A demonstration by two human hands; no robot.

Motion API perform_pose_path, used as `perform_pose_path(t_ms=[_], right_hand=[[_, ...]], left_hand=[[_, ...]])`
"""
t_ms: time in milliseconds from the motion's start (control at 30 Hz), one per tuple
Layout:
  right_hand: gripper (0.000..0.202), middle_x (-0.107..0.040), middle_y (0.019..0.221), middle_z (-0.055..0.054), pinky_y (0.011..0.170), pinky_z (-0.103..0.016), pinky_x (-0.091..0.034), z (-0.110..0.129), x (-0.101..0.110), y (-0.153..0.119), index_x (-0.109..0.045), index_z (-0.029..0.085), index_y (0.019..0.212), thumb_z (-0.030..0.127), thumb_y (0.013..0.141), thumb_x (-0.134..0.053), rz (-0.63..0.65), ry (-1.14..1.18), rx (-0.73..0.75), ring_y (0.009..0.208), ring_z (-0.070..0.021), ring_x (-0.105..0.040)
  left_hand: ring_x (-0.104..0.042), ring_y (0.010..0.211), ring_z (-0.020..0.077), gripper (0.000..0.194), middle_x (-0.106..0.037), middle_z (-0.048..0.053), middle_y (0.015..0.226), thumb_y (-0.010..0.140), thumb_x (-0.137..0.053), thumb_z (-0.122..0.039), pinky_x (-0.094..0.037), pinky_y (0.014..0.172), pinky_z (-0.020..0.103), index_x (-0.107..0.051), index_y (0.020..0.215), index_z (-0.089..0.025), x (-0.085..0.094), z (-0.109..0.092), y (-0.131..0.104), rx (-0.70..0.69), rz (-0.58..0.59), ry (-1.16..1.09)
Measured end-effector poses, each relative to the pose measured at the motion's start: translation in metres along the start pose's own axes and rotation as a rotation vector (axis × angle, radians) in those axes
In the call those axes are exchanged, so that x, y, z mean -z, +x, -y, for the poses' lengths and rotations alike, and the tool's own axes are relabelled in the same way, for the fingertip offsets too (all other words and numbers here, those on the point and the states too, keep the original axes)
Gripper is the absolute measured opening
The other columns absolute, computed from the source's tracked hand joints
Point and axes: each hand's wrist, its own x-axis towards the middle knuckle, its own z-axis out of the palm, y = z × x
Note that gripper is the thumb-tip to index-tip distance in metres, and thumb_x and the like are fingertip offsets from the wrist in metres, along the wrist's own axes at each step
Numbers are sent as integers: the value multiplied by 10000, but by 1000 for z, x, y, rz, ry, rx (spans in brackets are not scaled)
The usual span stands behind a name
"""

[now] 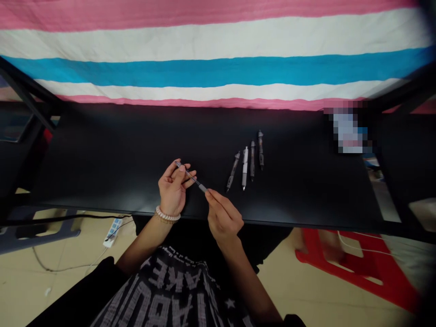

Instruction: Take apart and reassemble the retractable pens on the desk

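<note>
Between both hands I hold a slim clear pen [192, 177] with a grey grip, slanting down to the right above the black table's front part. My left hand [173, 188] pinches its upper end between thumb and fingers, the other fingers curled loosely. At the grip end, the fingertips of my right hand [225, 215] close round the tip, which they hide. Just right of the hands lie a dark pen [233, 172], a white pen [245, 169] with a grey grip, another dark pen [252, 161] and a further dark pen [260, 151], side by side and apart.
A striped cloth [218, 70] hangs behind the black table [306, 181]. A blurred-out pale object [349, 131] sits at the back right. Below are a red stool [361, 272] at right and a white power strip [112, 231] with cables at left.
</note>
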Motion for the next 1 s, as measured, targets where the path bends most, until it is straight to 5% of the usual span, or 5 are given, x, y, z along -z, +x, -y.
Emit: perform_pose_path(t_ms=[133,233,333,433,1000], right_hand=[[516,-776,1124,-75,817,-317,-677,2,-4,1,-670,268,1311,0,871,-664,23,16,-2,936,-201,-772],[272,-801,903,-42,714,-293,-680,6,-5,5,-736,241,1166,126,949,-621,80,78,-261,754,-173,-778],[243,-790,840,-37,655,-284,-669,9,-3,9,-696,200,1196,248,971,-617,171,178,-529,708,-169,-769],[230,-792,962,-65,777,-336,-662,9,1,9,-708,202,1144,292,937,-663,173,178,-535,832,-196,-774],[221,-752,794,-26,600,-274,-620,10,2,8,-718,199,1065,360,954,-616,256,197,-675,593,-143,-719]], left_hand=[[-756,714,149,412,-770,42,911,724,-871,-276,-618,665,254,-677,1070,-162,1,0,1,-2,18,16],[-761,727,162,443,-771,38,909,718,-877,-286,-627,681,276,-666,1092,-177,3,1,1,-8,46,14],[-763,741,167,442,-772,39,930,729,-871,-289,-629,700,293,-653,1101,-191,5,3,2,-35,50,24],[-763,754,171,424,-771,44,945,745,-861,-293,-628,702,298,-651,1100,-192,5,4,2,-43,43,22],[-755,730,160,426,-762,35,949,742,-861,-313,-627,673,289,-637,1083,-192,4,5,1,-50,53,25]])
